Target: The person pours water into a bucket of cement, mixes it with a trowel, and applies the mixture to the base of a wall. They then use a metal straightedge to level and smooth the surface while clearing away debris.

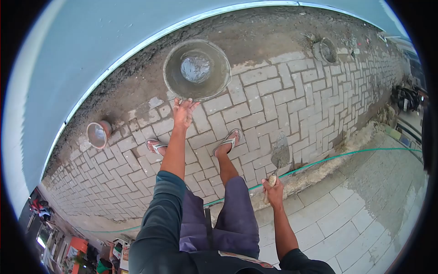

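Note:
My left hand (183,114) is at the near rim of a large round basin (169,73), its fingers spread and nothing in them; whether the fingertips touch the rim I cannot tell. Some water (195,68) shows at the bottom of the basin. On the right, my right hand (273,192) is wrapped round the wooden handle of a trowel (280,153). The trowel's grey, mortar-smeared blade points away from me, over the paving bricks.
A small bucket (106,130) stands at the left and another bucket (327,50) at the upper right. A green hose (337,157) crosses behind the trowel hand. Paving bricks (273,102) run beside a blue wall (91,45). A motorbike (405,98) is far right.

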A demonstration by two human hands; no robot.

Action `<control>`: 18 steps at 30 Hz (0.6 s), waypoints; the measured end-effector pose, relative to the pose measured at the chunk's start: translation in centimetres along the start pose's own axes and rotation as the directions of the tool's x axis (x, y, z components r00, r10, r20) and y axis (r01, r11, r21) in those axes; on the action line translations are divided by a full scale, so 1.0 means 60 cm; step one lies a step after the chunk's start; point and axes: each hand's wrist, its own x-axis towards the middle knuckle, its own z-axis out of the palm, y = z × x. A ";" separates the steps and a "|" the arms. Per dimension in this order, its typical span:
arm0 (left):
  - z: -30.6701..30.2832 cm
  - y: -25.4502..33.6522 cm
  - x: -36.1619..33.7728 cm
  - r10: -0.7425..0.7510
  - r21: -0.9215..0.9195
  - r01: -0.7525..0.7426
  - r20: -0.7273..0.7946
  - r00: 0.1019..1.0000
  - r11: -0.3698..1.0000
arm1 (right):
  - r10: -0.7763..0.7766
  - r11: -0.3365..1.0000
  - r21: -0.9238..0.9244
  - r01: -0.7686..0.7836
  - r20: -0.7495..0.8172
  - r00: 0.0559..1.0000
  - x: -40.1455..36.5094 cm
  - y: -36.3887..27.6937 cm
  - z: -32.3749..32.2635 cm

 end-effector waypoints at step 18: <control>0.701 -0.341 0.050 -0.269 0.521 0.051 0.351 0.897 0.852 | 0.326 0.862 0.478 -0.170 -0.266 0.907 0.062 0.039 -0.359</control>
